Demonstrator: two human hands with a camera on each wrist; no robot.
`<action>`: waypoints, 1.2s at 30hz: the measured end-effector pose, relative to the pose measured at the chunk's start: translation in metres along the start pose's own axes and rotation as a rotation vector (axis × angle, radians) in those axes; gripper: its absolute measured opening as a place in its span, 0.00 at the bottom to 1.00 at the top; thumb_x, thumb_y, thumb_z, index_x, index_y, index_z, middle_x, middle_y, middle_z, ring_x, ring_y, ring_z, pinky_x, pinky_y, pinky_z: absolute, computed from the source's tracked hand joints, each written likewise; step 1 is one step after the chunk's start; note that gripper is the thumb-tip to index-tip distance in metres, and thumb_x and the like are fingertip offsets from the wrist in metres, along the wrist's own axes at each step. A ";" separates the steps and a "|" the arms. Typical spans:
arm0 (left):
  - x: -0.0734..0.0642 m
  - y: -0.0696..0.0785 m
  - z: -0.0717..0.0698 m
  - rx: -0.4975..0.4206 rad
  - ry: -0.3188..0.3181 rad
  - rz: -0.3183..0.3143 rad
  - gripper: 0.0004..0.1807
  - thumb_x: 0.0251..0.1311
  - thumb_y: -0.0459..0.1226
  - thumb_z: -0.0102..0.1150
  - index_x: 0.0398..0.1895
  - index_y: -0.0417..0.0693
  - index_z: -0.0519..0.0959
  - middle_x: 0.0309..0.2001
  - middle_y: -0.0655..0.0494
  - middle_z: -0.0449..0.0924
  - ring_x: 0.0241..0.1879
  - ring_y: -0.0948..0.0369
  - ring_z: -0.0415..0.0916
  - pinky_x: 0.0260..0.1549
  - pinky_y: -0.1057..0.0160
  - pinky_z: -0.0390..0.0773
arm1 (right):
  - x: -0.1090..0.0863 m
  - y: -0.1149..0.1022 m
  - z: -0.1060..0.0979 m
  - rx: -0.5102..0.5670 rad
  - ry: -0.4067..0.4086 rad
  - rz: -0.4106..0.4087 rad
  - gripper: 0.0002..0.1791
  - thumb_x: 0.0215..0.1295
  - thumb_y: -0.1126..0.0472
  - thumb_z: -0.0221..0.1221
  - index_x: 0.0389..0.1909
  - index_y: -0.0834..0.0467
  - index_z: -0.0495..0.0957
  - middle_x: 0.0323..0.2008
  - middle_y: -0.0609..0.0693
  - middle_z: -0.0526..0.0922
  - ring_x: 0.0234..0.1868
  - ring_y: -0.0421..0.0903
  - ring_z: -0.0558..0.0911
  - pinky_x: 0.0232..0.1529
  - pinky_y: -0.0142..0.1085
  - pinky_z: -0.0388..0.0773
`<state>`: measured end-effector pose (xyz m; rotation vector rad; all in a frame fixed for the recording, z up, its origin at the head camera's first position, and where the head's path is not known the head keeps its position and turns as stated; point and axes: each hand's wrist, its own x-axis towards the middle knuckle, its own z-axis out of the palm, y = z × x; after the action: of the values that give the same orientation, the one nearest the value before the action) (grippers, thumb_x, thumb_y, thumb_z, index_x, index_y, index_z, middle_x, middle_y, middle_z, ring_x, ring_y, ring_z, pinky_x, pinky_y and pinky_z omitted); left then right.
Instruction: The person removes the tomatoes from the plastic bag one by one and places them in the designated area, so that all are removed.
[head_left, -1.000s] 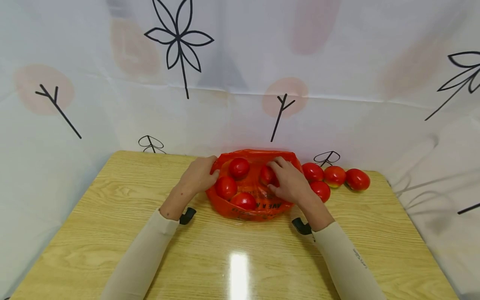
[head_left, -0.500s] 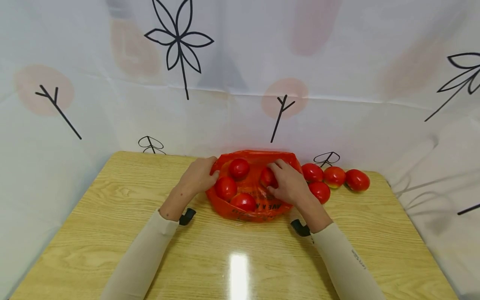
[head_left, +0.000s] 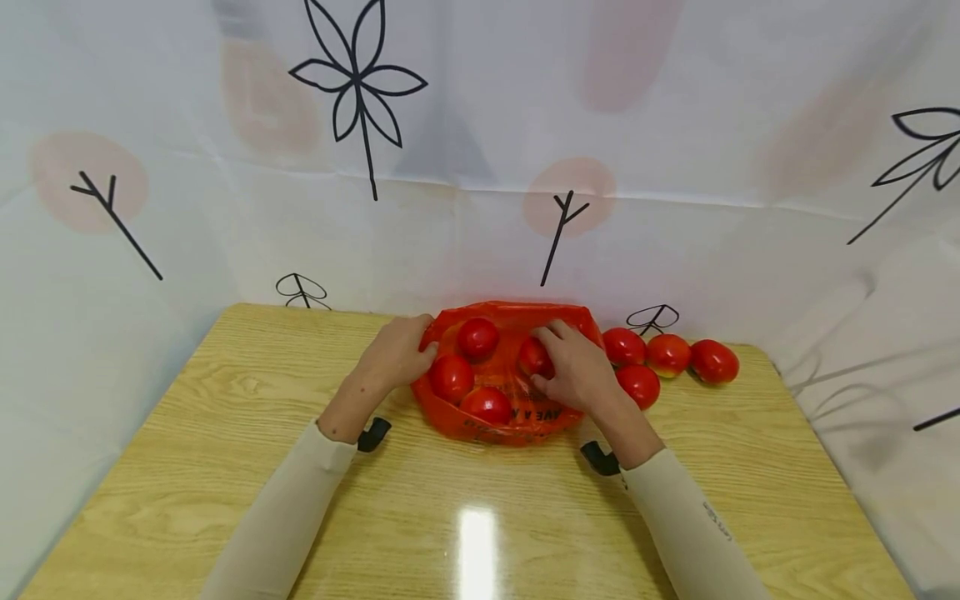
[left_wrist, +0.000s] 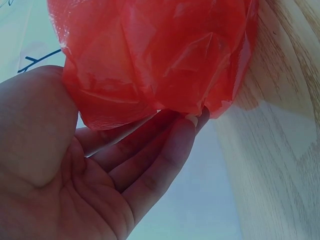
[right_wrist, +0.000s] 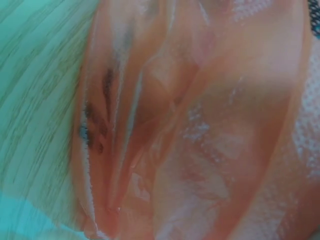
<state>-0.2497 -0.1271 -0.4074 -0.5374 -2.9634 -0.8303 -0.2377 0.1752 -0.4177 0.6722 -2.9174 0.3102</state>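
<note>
A red plastic bag (head_left: 517,313) with dark print lies spread with its mouth up near the back of the table. Several glossy red tomatoes are inside it, one tomato (head_left: 452,378) close to its left side. My left hand (head_left: 396,350) pinches the bag's left rim. In the left wrist view the fingers (left_wrist: 155,175) are bent against the thin red film. Reaching over the right rim, my right hand (head_left: 576,367) grips a tomato (head_left: 534,357) within the bag. The right wrist view has only blurred bag film (right_wrist: 200,140), with no fingers showing.
To the right of the bag, several more tomatoes sit grouped, the outermost tomato (head_left: 714,362) farthest right. A patterned white cloth (head_left: 480,233) hangs behind the wooden table (head_left: 420,517). Dark curved pieces (head_left: 600,457) show beside both wrists.
</note>
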 end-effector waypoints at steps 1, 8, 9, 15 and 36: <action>0.000 0.000 0.000 -0.001 0.000 0.000 0.17 0.72 0.37 0.58 0.59 0.38 0.80 0.48 0.46 0.87 0.41 0.51 0.81 0.46 0.53 0.87 | 0.000 0.000 0.000 0.002 0.006 -0.003 0.39 0.57 0.52 0.76 0.68 0.58 0.75 0.64 0.58 0.78 0.62 0.59 0.79 0.64 0.57 0.79; -0.002 -0.002 0.000 -0.003 -0.003 0.004 0.17 0.72 0.37 0.58 0.59 0.38 0.80 0.48 0.45 0.87 0.42 0.51 0.81 0.47 0.52 0.87 | -0.004 -0.003 -0.003 0.052 0.063 -0.018 0.36 0.58 0.53 0.75 0.67 0.59 0.75 0.62 0.57 0.77 0.61 0.58 0.78 0.62 0.55 0.80; -0.003 -0.002 0.000 -0.003 -0.004 0.004 0.17 0.72 0.37 0.58 0.59 0.38 0.80 0.48 0.46 0.87 0.41 0.51 0.81 0.46 0.53 0.87 | -0.005 -0.003 -0.004 0.061 0.071 -0.019 0.36 0.59 0.54 0.75 0.67 0.59 0.75 0.62 0.57 0.77 0.61 0.58 0.78 0.62 0.55 0.81; -0.002 -0.003 0.000 -0.002 -0.005 0.004 0.17 0.72 0.37 0.59 0.60 0.38 0.80 0.48 0.46 0.87 0.41 0.51 0.81 0.46 0.53 0.87 | -0.010 -0.008 -0.010 0.109 0.111 -0.001 0.37 0.58 0.54 0.75 0.68 0.57 0.74 0.64 0.57 0.75 0.63 0.58 0.75 0.61 0.56 0.81; 0.000 -0.002 -0.002 0.008 -0.015 0.010 0.17 0.73 0.37 0.57 0.60 0.39 0.80 0.49 0.46 0.87 0.44 0.50 0.82 0.49 0.51 0.86 | -0.031 -0.019 -0.023 0.239 0.309 -0.026 0.37 0.58 0.55 0.74 0.67 0.59 0.74 0.64 0.58 0.75 0.62 0.58 0.77 0.60 0.57 0.81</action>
<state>-0.2505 -0.1296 -0.4060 -0.5595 -2.9734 -0.8177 -0.1997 0.1766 -0.3975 0.6281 -2.5986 0.7008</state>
